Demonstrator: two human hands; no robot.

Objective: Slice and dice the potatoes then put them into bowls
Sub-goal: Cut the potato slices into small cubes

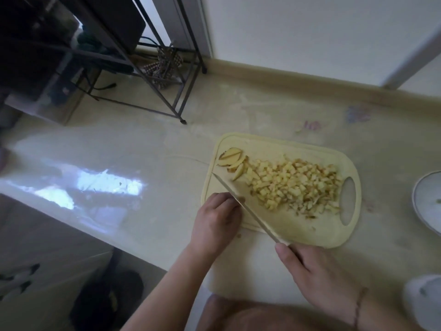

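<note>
Right hand (317, 275): fingers wrapped around the handle of a long, narrow steel kitchen knife (245, 209), thumb lying along the top near where blade meets handle. Blade runs diagonally up and left across the near left corner of the board, tip just past the board's left edge.

Left hand (216, 220): fingers (223, 199) curled downward, tips on the near left part of the board, just beside the blade's left side. Whether they pinch anything cannot be told; the tips are hidden behind the knuckles and blade.

Pale yellow plastic chopping board with an oval handle hole (298, 230): lies flat on the glossy cream desk (143, 163), handle hole to the right.

On the board: a wide heap of small pale yellow diced potato cubes (293, 185), some with brown skin edges, spread from the centre toward the handle hole. At the heap's far left end, a few uncut potato slices with brown skin rims (232, 160), overlapping and leaning on each other. Blade tip sits near these slices, not touching.

White bowl (420, 204) at the right frame edge, on the desk, apart from the board; only partly in view. A second white object (422, 299) at lower right, cut off, unidentifiable.

Dark metal-frame rack (152, 75) stands on the desk's far left.
</note>
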